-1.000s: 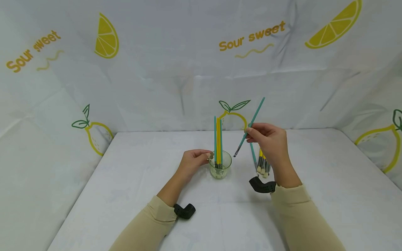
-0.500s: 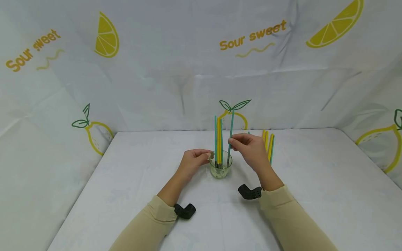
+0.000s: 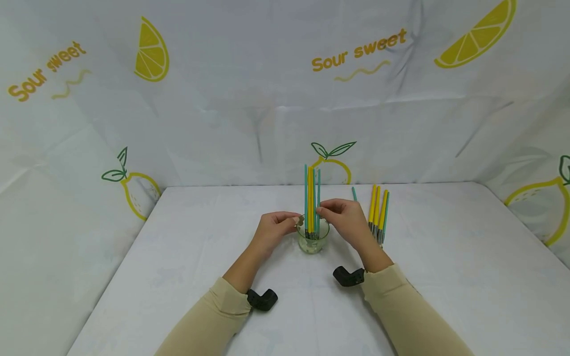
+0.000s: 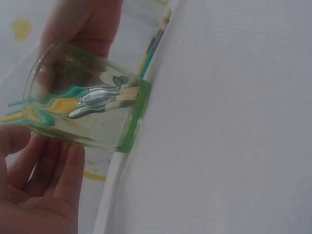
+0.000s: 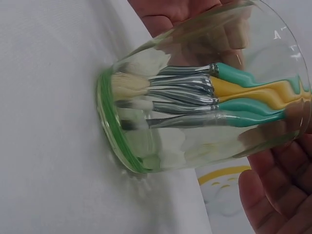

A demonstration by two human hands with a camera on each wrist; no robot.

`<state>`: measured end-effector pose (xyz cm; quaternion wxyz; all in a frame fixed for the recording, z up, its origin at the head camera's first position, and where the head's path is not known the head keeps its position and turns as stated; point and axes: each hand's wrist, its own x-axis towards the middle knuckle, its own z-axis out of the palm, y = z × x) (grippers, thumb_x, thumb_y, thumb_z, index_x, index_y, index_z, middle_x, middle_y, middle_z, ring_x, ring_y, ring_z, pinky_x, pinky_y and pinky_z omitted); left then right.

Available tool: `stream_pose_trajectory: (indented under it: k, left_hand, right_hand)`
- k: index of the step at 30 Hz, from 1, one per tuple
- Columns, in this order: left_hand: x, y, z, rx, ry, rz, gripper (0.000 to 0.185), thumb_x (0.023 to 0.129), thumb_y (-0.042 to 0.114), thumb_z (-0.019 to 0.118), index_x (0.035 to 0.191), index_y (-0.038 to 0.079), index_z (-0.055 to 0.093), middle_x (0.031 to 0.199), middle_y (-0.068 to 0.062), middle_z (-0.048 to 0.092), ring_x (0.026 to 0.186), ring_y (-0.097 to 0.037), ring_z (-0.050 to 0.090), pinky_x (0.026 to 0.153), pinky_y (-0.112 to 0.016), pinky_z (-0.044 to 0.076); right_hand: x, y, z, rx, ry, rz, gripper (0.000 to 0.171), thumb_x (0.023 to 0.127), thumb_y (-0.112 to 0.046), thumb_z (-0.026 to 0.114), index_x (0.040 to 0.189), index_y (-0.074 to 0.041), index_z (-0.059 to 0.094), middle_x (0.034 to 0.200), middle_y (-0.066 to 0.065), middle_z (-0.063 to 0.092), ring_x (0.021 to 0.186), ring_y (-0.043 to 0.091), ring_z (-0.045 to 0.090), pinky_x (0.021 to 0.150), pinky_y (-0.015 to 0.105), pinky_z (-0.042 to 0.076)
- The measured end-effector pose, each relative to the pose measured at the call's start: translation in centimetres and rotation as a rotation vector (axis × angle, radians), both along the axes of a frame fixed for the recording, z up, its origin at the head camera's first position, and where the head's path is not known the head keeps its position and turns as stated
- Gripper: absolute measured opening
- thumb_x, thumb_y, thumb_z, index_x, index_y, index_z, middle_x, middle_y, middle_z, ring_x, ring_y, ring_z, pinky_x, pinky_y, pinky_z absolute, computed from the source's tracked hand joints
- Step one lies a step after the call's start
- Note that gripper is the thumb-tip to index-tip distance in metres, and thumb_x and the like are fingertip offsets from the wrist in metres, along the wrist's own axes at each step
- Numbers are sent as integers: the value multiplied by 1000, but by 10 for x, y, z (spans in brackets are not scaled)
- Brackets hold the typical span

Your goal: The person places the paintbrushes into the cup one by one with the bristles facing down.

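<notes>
A clear glass cup [image 3: 310, 247] with a greenish base stands upright on the table. My left hand [image 3: 272, 232] pinches its rim from the left. Yellow and teal paintbrushes [image 3: 309, 198] stand inside, bristles down. Against the cup's right side, my right hand [image 3: 346, 222] pinches a teal paintbrush [image 3: 318, 188] by its handle. In the right wrist view, that brush's dark bristles [image 5: 130, 124] reach close to the cup's base. The left wrist view shows the cup [image 4: 92, 134] between both hands.
Several more paintbrushes [image 3: 378, 207], yellow and teal, lie on the white table [image 3: 200, 222] to the right, partly hidden by my right forearm. Behind the table hangs a white lemon-print cloth [image 3: 222, 123].
My right hand has come left and down, bringing the teal paintbrush from the air beside the cup into it, then upright near the other brushes. My left hand stays at the rim.
</notes>
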<state>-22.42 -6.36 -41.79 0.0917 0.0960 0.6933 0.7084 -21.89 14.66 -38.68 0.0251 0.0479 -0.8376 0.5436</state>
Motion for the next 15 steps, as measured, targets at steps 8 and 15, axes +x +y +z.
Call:
stream_pose_trajectory:
  k: [8,15]
  left_hand:
    - [-1,0,-1,-3,-2,3,26,94,15,62,109,-3,72,111,-14,72,103,-20,69,91,-33,58]
    - [1,1,1,0,3,5,26,95,15,61,110,-4,71,110,-14,72,102,-20,69,90,-33,58]
  right_hand:
    - [0,0,-1,51,-9,19,33,92,-33,68,115,-8,71,110,8,73,97,21,69,84,36,59]
    - [0,0,-1,59,-12,19,32,92,-32,68,114,-9,72,109,8,73,97,21,69,85,38,59]
